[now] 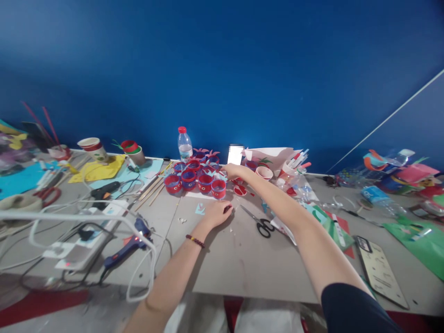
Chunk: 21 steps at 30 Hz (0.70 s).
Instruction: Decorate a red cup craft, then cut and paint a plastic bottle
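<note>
My right hand [233, 171] reaches to the right edge of a cluster of red and blue paper rings [204, 184], some with eyes and spiky paper tops. Its fingers bend together at the ring edges; whatever they pinch is hidden. Nearer to me, my left hand [219, 212] rests low over the table, fingers loosely curled with a gap at the thumb, and nothing shows in it. Beside it lies a light blue paper scrap [200, 209]. Black-handled scissors [265, 227] lie to the right, below a round red and white piece [240, 190].
A bottle [185, 145] stands behind the rings. Left are wooden sticks [151, 190], a blue glue gun [125, 249], a power strip [92, 240] and tangled white cables. Right are a cup of markers [289, 172], green paper [416, 245] and a phone [381, 273].
</note>
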Motion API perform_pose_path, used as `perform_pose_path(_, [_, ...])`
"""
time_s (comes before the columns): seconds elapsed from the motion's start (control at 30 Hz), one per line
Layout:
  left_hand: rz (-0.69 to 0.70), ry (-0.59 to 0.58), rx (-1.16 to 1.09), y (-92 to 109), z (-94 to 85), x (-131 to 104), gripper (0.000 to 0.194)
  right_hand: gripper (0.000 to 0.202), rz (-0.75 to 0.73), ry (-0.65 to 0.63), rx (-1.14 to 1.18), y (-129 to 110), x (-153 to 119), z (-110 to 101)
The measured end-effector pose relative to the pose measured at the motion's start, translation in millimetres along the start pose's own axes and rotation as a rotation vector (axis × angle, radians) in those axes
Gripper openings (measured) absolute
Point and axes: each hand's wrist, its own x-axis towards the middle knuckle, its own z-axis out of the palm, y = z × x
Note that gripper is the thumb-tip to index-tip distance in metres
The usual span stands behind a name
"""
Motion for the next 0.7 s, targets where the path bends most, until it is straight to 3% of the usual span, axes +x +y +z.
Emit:
perform_pose_path(0.2, [0.011, 0.002, -0.007, -0.3, 0.7, 0.1, 0.021, 0.031, 0.057, -0.03, -0.054, 3.4, 7.6, 4.9])
perform_pose_path(0.7, [0.035, 0.029, -0.028, -0.6, 1.1, 0.6, 0.021, 0.033, 0.127, -0.087, -0.096, 6.0, 7.0, 1.9])
